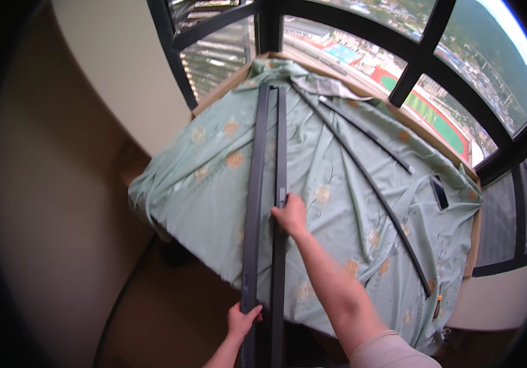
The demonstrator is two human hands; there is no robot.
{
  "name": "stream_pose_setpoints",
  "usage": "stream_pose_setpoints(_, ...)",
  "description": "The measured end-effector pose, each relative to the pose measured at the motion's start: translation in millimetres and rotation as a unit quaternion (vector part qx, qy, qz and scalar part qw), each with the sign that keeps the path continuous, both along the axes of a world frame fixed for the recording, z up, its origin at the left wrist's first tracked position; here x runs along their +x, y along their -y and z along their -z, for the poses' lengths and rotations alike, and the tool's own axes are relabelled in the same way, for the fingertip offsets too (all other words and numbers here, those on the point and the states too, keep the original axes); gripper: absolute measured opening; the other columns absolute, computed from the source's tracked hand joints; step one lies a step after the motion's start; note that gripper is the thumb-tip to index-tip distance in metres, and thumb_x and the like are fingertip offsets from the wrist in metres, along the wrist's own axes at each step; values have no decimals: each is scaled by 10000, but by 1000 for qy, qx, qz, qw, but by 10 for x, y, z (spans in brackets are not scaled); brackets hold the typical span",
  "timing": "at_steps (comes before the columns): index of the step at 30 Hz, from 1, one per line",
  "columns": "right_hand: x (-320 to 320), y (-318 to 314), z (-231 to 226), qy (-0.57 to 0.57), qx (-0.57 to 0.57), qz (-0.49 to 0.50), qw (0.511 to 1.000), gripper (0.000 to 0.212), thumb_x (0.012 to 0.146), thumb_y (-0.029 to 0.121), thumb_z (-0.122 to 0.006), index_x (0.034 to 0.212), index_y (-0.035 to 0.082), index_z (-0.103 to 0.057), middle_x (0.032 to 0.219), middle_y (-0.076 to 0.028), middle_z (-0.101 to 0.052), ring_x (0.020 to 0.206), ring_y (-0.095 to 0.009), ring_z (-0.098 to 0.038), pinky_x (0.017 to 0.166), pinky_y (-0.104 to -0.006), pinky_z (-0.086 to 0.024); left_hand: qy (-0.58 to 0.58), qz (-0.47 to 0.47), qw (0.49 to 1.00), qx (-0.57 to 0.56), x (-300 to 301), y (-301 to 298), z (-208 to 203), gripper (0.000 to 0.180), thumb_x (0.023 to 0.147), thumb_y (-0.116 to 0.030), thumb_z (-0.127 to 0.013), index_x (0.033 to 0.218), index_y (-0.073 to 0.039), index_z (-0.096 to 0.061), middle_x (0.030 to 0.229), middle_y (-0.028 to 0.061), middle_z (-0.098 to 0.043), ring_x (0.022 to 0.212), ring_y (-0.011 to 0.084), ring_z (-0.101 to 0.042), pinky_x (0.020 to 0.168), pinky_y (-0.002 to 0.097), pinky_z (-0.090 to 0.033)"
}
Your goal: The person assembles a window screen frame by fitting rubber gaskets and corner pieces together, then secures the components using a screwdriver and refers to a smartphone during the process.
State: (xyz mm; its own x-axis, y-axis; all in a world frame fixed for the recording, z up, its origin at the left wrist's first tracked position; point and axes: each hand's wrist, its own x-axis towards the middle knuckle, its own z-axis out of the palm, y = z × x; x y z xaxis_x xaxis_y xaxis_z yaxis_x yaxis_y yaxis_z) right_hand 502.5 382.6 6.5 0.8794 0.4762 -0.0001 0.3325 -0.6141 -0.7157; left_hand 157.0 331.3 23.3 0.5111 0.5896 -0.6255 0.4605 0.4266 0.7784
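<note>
1. We see 2 long dark grey metal rails (263, 202) lying side by side down the middle of a pale green floral bedsheet (343, 202), running from the far window corner to the near edge and past it.
2. Our left hand (242, 320) is at the near end of the left rail, fingers wrapped round it in a closed grip, approx. where the sheet ends.
3. Our right hand (290, 214) rests on the right rail about midway along; fingers curl over the rail's edge, gripping it.
4. 2 thinner long black strips (361, 168) lie fanned out to the right on the sheet, apart from the rails.
5. A small dark rectangular phone-like object (439, 192) sits near the sheet's right edge, well apart from both hands.
6. The sheet covers a wooden-edged platform (475, 236) set against a black-framed bay window (420, 58).
7. A cream wall (122, 67) stands on the left, w/ brown floor (171, 306) below.
</note>
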Motion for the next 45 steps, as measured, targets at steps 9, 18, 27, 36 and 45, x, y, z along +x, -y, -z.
stream_pose_setpoints(9, 48, 234, 39, 116, -89, -4, 989, 468, 677, 238, -761, 1021, -14, -568, 1125, -220, -507, 1065, -403, -503, 897, -460, -488, 18, -5, 1000, -23, 81, -6, 159, 217, 839, -166, -744, 857, 10, -618, 690, 59, -662, 594, 124, -644, 569, 279, -523)
stream_pose_setpoints(18, -1886, 1897, -711, -136, -74, -308, 939, 180, 820, 205, -678, 838, 34, -626, 710, -185, -640, 674, -394, -639, 621, -471, -507, -9, 7, 1000, -14, -25, -43, 123, 228, 843, -169, -743, 911, 2, -609, 721, 60, -651, 603, 130, -638, 582, 277, -530)
stream_pose_setpoints(27, -2837, 2950, 84, -742, -31, -183, 644, 248, 879, 144, -717, 1086, 18, -667, 981, -20, -699, 902, -114, -640, 832, -273, -519, 35, 51, 998, 12, -240, 0, 146, 333, 795, -231, -776, 978, -6, -613, 773, 56, -677, 699, 132, -661, 686, 285, -523)
stream_pose_setpoints(36, -3002, 2946, 117, -698, 25, -167, 696, 332, 851, 72, -702, 1170, 16, -630, 1086, -62, -684, 978, -147, -639, 858, -306, -526, -2, 96, 986, -139, -1654, 795, 70, 454, 743, -185, -836, 1101, -27, -604, 1001, 47, -671, 963, 152, -635, 903, 320, -486)
stream_pose_setpoints(45, -2350, 3566, -369, -561, 32, -109, 820, 293, 941, 169, -633, 1193, 29, -581, 1064, -50, -670, 964, -132, -648, 818, -280, -525, -15, -52, 967, -248, -2042, 1400, 30, 400, 753, -13, -785, 1089, -28, -568, 965, 69, -621, 803, 191, -662, 674, 303, -593)
